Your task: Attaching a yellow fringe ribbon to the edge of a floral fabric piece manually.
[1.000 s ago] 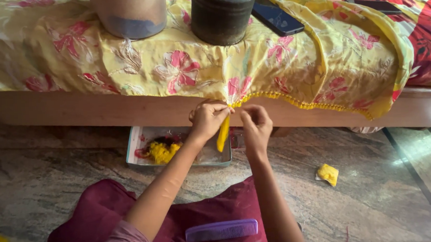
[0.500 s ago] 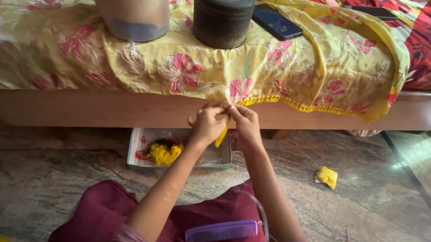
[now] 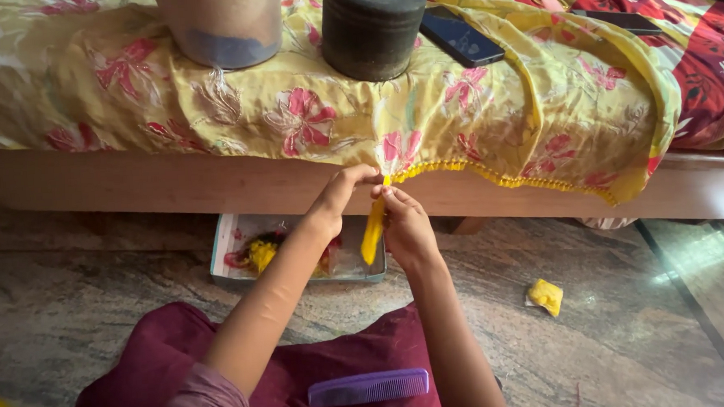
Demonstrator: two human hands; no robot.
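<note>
A: At the hem of the yellow floral cloth [image 3: 423,119], where is the yellow tassel [image 3: 372,231]?

B: It hangs from the trim, off the bed's edge. Left hand [image 3: 341,198] pinches its top, grip closed; right hand [image 3: 404,226] pinches beside it, likewise closed.

A: Surroundings?

B: Open box [image 3: 299,251] on the floor beneath; purple comb [image 3: 368,387] on the lap.

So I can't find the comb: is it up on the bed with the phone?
No, the purple comb lies on the maroon cloth over the person's lap, while the phone sits on the yellow floral fabric.
</note>
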